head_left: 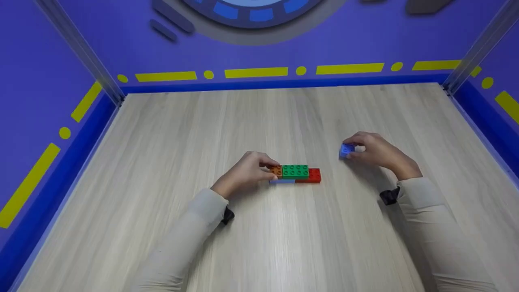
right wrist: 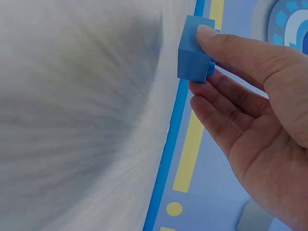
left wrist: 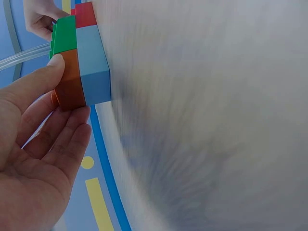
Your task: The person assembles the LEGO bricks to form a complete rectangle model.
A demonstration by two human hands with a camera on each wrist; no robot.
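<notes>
In the head view, a small stack of toy building bricks sits mid-table. Its upper layer has an orange brick (head_left: 276, 170) at the left end beside a longer green brick (head_left: 295, 171). Below them lie a light blue brick (left wrist: 94, 50) and a red brick (head_left: 315, 175), which sticks out at the right. My left hand (head_left: 248, 172) pinches the orange brick between thumb and fingers, thumb on its near side. Farther right, my right hand (head_left: 375, 150) pinches a small blue brick (right wrist: 192, 53) by its sides, its studs facing up. Between this brick and the stack lies a stretch of table.
The wood-grain table (head_left: 182, 134) is bounded by a blue-purple back wall (head_left: 259, 56) with yellow marks, plus side walls at left and right. Metal posts (head_left: 87, 48) stand at the back corners. Each sleeve carries a small black device (head_left: 390, 196) at the wrist.
</notes>
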